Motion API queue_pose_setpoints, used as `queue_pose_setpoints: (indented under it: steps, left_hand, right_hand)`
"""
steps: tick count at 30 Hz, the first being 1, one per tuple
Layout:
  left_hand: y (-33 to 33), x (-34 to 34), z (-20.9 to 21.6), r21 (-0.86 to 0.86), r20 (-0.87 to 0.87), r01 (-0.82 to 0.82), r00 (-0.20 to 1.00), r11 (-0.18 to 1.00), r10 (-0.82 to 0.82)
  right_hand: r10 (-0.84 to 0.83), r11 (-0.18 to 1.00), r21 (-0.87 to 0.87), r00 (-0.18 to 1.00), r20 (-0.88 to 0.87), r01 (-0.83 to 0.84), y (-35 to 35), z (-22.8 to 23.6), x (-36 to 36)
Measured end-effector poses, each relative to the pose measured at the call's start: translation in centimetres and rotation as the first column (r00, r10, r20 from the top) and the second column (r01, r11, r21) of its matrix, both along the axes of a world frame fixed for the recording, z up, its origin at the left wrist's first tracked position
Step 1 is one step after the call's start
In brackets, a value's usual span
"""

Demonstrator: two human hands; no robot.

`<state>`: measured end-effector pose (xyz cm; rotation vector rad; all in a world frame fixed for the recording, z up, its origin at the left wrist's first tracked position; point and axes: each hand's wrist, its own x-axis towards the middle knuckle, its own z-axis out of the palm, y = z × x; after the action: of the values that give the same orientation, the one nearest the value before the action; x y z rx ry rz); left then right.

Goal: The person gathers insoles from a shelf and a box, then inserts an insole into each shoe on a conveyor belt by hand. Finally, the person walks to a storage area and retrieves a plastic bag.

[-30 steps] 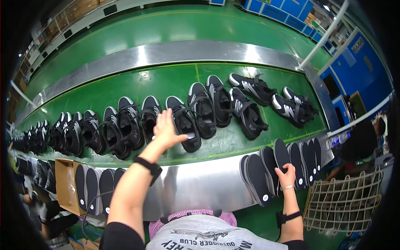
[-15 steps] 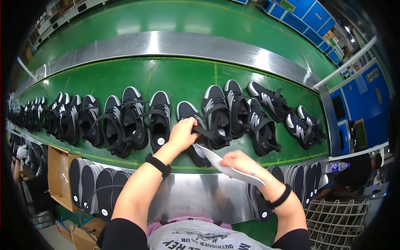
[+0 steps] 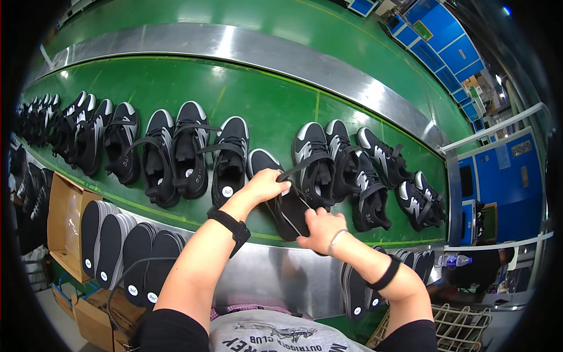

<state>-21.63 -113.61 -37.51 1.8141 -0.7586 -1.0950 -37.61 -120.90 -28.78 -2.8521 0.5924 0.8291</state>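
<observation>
A black sneaker (image 3: 263,162) with a silver toe cap lies on the green work surface in front of me, toe pointing away. My left hand (image 3: 267,185) is closed on its upper, near the opening. A dark-topped insole (image 3: 289,216) with a thin pale edge lies over the shoe's opening and heel. My right hand (image 3: 324,230) grips the right side of this insole near its near end, fingers bent round the edge. How far the insole reaches inside is hidden by my left hand. Close to the right stands another strapped black sneaker (image 3: 311,141).
More black sneakers (image 3: 159,158) line the green surface (image 3: 246,100) to both sides. Stacked insoles (image 3: 114,243) stand along the near steel edge (image 3: 264,270), left and right. Beside the left stack is an open cardboard box (image 3: 64,217). A steel rail (image 3: 264,50) borders the far side.
The insole has moved from beside my right wrist to over the shoe, and its dark face now shows instead of its pale one. My right hand has moved left. The view has tilted.
</observation>
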Motion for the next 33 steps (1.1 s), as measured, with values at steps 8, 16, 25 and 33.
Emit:
queue_pose_setpoints:
  steps: [8, 16, 25, 33]
  left_hand:
    - [-1.0, -2.8, -0.7, 0.011, 0.205, -0.187, 0.962, 0.982, 0.18]
    - [-0.9, -3.7, -1.4, -0.098, 0.247, -0.29, 0.919, 0.952, 0.306]
    - [-0.7, -3.8, -1.1, -0.068, 0.264, -0.266, 0.924, 0.961, 0.275]
    - [-0.7, -3.8, -0.8, -0.037, 0.206, -0.27, 0.94, 0.962, 0.271]
  right_hand:
    - [0.113, 0.993, -0.03, 0.993, -0.036, -0.114, 1.1, -2.5, 1.9]
    - [-0.009, 0.988, 0.153, 0.993, -0.119, 0.027, -1.1, -10.2, 4.5]
    - [0.163, 0.987, 0.042, 0.936, -0.313, -0.158, -0.1, -8.9, 5.1]
    - [0.383, 0.908, 0.363, 0.769, -0.512, -0.211, -1.4, -3.4, 2.6]
